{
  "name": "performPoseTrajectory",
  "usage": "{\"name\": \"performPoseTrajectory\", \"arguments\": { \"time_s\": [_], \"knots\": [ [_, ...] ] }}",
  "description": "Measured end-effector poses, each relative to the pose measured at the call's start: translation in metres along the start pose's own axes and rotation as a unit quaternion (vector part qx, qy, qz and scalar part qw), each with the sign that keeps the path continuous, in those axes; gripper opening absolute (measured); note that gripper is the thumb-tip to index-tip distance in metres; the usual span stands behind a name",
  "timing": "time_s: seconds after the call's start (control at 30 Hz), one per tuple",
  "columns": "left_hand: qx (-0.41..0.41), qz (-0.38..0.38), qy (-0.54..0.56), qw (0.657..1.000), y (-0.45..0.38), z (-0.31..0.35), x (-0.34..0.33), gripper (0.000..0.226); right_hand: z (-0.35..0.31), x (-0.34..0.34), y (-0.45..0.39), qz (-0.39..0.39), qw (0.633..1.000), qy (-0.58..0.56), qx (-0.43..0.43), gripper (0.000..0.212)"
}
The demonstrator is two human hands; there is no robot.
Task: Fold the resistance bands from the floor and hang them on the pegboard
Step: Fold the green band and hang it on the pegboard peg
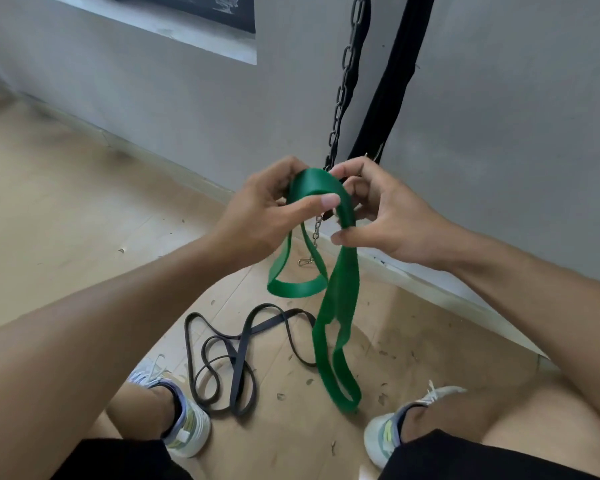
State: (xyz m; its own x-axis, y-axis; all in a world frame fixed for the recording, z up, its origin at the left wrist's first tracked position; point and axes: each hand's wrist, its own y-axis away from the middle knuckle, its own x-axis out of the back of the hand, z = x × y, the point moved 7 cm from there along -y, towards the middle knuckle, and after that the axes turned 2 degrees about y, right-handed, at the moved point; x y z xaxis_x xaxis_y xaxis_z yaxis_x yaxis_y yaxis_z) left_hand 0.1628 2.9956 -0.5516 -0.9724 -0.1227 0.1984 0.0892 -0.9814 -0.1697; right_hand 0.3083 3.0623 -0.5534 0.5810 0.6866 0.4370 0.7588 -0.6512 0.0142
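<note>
**Green band half gathered, black bands still on the floor**

Both hands work at the top of the green band (336, 299), held up in front of the person. The left hand (257, 216) has its fingers curled over the upper bend of the band, thumb laid flat across the front of it. The right hand (385, 216) pinches the same bend from the other side, thumb and forefinger closing on the strap just below the crest. From the hands the band falls in two loops: a short one hanging below the left hand, and a longer one dropping below the right hand almost to the floor (66, 220) between the shoes.

The black bands (229, 362) lie tangled on the floor below and slightly left of the hands, untouched.

To fold well here, I would judge that the two loops need evening out first (they hang at plainly unequal lengths). Let the left hand anchor the bend while the right feeds strap through until the loops match, keeping the flat faces together so no twist gets folded in. The rubber looks springy, so the gathered layers probably need a firm pinch or they will slide apart.

Beyond the hands a black chain (343, 91) and a dark strap (395, 81) hang against the grey wall (499, 116); the pegboard is not in view.

No brand, label or readable writing shows on either band or on the shoes.
</note>
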Motion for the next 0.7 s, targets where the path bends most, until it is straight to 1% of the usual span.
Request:
{"name": "performPoseTrajectory", "arguments": {
  "time_s": [0.1, 0.17, 0.2, 0.33, 0.4, 0.43, 0.5, 0.6, 0.63, 0.7],
  "knots": [
    [-0.007, 0.024, 0.038, 0.999, 0.001, 0.004, -0.003, 0.032, 0.024, -0.019, 0.0, -0.02, 0.997, 0.041, -0.063, 0.045],
    [0.004, 0.036, 0.053, 0.998, 0.002, 0.002, -0.003, 0.036, 0.041, -0.031, -0.003, -0.048, 0.988, 0.112, -0.093, 0.039],
    [0.016, 0.044, 0.056, 0.997, 0.002, 0.001, -0.001, 0.041, 0.045, -0.032, -0.005, -0.049, 0.986, 0.122, -0.102, 0.036],
    [0.059, 0.07, 0.036, 0.995, -0.001, -0.008, 0.015, 0.054, 0.041, -0.015, -0.007, -0.004, 0.992, 0.058, -0.112, 0.04],
    [0.073, 0.07, 0.028, 0.994, -0.002, -0.014, 0.021, 0.055, 0.031, 0.0, -0.004, 0.037, 0.994, 0.03, -0.098, 0.042],
    [0.076, 0.057, 0.018, 0.995, -0.002, -0.015, 0.02, 0.056, 0.025, 0.008, -0.002, 0.058, 0.995, 0.022, -0.082, 0.042],
    [0.08, 0.008, -0.019, 0.997, 0.001, -0.017, 0.012, 0.058, 0.011, 0.018, 0.002, 0.082, 0.995, 0.031, -0.043, 0.042],
    [0.064, -0.062, -0.059, 0.994, 0.01, -0.017, -0.007, 0.054, -0.009, 0.015, 0.007, 0.069, 0.996, 0.057, 0.013, 0.045],
    [0.05, -0.07, -0.062, 0.994, 0.011, -0.015, -0.011, 0.051, -0.013, 0.011, 0.008, 0.063, 0.995, 0.069, 0.029, 0.048],
    [0.031, -0.056, -0.052, 0.997, 0.01, -0.011, -0.014, 0.048, -0.016, 0.005, 0.007, 0.055, 0.994, 0.083, 0.045, 0.053]
  ]
}}
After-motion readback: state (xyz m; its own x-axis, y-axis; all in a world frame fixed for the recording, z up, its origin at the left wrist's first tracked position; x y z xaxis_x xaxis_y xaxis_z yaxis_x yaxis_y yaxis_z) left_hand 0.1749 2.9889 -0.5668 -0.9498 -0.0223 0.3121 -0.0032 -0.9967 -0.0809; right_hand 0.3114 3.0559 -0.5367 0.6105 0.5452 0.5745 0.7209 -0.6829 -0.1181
